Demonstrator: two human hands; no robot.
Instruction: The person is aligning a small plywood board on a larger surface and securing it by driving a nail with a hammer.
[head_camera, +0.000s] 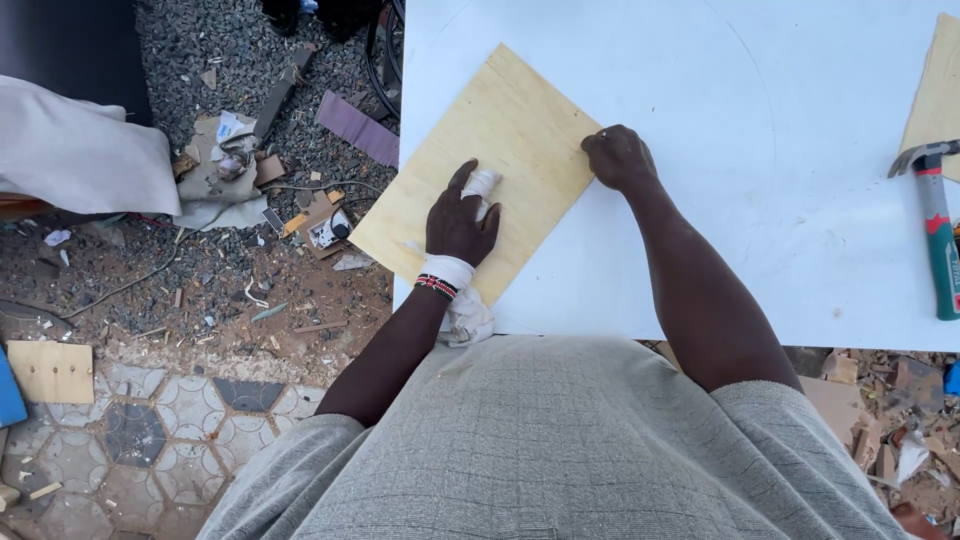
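Closest to us, our grey shirt (560, 450) fills the bottom of the view, pressed up to the near edge of the white worktop (780, 200). Our left hand (460, 222) lies flat on the pale plywood sheet (500, 140), fingers spread narrow over a white cloth (483, 185) that trails back under the wrist. Our right hand (618, 157) pinches the sheet's right edge, fingers curled around it. We have the sheet set askew at the worktop's near-left corner, its left part hanging over the edge. We judge the wiping or rubbing as under way; the surface shows no clear finished patch. At the right edge a hammer (938, 230) lies untouched beside another plywood piece (938, 90).
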